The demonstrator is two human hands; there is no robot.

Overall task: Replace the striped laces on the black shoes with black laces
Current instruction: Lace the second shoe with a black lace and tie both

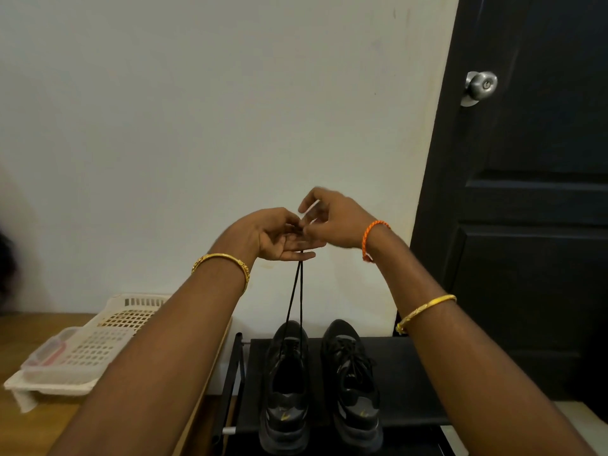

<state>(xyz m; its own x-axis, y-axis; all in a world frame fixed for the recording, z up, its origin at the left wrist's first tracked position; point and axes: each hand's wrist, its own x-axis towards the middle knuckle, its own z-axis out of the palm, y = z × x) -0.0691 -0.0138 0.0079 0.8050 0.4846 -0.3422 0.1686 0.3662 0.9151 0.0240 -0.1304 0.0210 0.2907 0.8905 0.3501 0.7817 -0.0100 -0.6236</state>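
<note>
Shoes (320, 386) low centre, one already laced.
Both hands (306, 230) pinched the black lace (297, 291) ends above; next, likely threading further eyelets.

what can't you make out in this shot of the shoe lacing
Head view only:
- Lace ends: hidden between the left hand and right hand; the right fingers are motion-blurred.
- Left shoe eyelets: black on black, threading unreadable.
- Shoe heels: cut off by the bottom edge.
- Clear box in the white basket: blurred, contents unclear.

Taut black laces (297, 291) bar the open space above the left shoe (287, 386).
</note>
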